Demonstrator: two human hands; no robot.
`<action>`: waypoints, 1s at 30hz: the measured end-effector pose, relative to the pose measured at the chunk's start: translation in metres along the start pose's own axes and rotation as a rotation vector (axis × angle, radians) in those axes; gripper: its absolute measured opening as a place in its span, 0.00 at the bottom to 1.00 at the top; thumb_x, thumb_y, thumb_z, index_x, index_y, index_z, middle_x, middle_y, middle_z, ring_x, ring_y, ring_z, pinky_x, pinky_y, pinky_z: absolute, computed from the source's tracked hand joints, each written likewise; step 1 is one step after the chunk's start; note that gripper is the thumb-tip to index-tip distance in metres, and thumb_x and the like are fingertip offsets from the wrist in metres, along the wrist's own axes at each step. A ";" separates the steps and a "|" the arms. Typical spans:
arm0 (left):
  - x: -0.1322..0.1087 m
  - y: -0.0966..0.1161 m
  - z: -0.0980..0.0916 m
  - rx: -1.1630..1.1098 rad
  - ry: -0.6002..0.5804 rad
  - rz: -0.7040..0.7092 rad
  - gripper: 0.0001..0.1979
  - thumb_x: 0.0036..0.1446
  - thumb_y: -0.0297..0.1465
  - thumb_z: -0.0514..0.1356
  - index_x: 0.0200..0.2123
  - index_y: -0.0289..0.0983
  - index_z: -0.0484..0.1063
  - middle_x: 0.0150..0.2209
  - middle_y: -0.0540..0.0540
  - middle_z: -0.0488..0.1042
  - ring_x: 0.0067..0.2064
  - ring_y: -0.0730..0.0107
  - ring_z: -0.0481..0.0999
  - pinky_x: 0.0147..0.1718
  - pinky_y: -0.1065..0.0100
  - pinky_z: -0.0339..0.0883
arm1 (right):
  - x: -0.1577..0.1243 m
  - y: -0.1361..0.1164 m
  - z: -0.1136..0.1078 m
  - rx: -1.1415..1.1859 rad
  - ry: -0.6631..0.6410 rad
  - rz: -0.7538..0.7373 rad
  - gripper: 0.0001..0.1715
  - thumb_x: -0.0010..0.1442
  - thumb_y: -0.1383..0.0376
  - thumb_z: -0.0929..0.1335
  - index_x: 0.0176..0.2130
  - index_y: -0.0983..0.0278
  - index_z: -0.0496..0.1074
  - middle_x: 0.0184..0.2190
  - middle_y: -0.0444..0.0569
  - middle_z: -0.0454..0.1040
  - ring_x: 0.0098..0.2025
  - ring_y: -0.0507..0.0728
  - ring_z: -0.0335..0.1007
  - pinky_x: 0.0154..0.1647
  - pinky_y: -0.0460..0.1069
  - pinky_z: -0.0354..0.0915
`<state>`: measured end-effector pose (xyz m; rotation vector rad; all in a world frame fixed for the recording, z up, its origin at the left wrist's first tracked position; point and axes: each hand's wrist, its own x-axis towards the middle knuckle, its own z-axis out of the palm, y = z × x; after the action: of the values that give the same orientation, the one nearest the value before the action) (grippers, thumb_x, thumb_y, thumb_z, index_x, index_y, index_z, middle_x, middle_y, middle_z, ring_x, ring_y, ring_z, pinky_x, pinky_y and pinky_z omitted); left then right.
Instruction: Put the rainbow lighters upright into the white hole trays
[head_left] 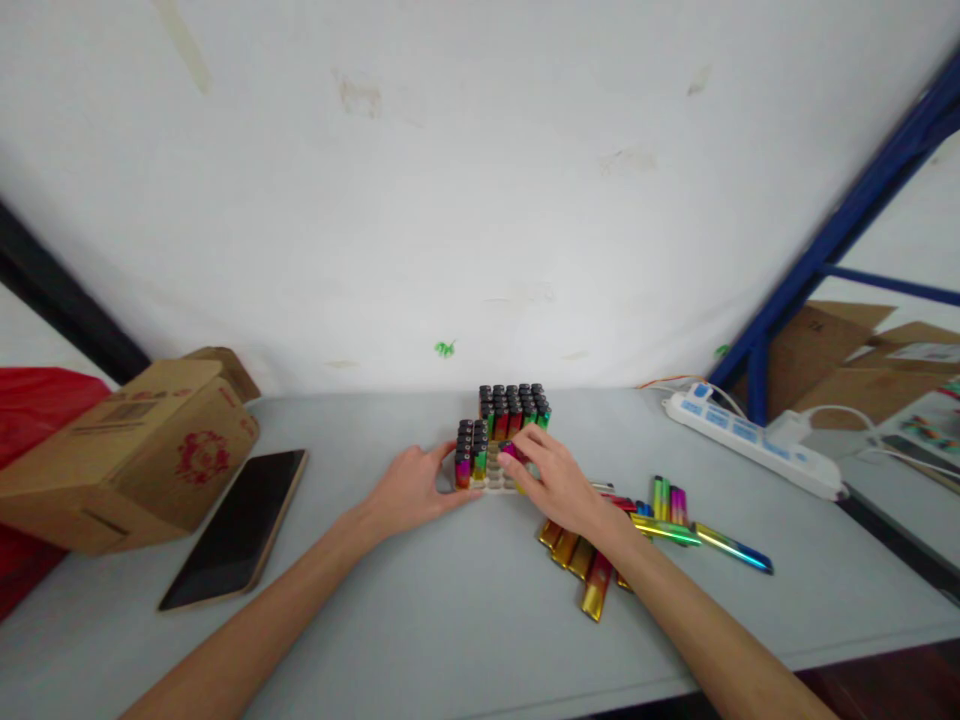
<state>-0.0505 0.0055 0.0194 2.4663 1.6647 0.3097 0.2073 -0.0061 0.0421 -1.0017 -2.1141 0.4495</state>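
Observation:
A small tray (491,482) partly filled with upright coloured lighters (471,452) stands mid-table. My left hand (409,488) rests against the tray's left side, fingers curled around its edge. My right hand (551,478) pinches a pink-red lighter (512,451) over the tray's open slots. Behind it stands a second, full tray of lighters (514,408). Loose metallic lighters (592,575) lie on the table under and to the right of my right wrist.
A cardboard box (131,450) sits at the left with a dark phone (238,525) lying beside it. A white power strip (750,440) with cables runs along the right. A blue rack (840,230) and more boxes stand beyond. The white wall is close behind.

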 end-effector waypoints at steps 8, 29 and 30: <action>-0.001 0.000 0.000 -0.019 -0.002 0.002 0.34 0.63 0.57 0.65 0.62 0.40 0.76 0.41 0.41 0.86 0.44 0.46 0.85 0.44 0.58 0.75 | -0.002 0.003 0.008 0.026 -0.121 0.045 0.25 0.80 0.47 0.64 0.35 0.59 0.70 0.30 0.46 0.79 0.32 0.58 0.74 0.37 0.51 0.64; 0.001 0.002 -0.003 -0.011 -0.045 -0.043 0.37 0.64 0.57 0.63 0.66 0.39 0.74 0.43 0.39 0.85 0.46 0.44 0.83 0.46 0.57 0.73 | -0.009 0.037 -0.053 -0.276 -0.192 0.050 0.12 0.79 0.62 0.68 0.51 0.63 0.81 0.46 0.54 0.83 0.48 0.61 0.80 0.54 0.55 0.72; 0.001 0.003 -0.004 -0.001 -0.053 -0.047 0.38 0.65 0.57 0.63 0.67 0.38 0.73 0.43 0.38 0.85 0.47 0.44 0.83 0.46 0.57 0.73 | -0.014 0.047 -0.064 -0.276 -0.185 0.061 0.11 0.77 0.64 0.69 0.54 0.62 0.81 0.50 0.56 0.83 0.53 0.63 0.80 0.59 0.57 0.72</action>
<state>-0.0485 0.0056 0.0238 2.4091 1.6981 0.2376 0.2851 0.0133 0.0507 -1.2239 -2.3621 0.2939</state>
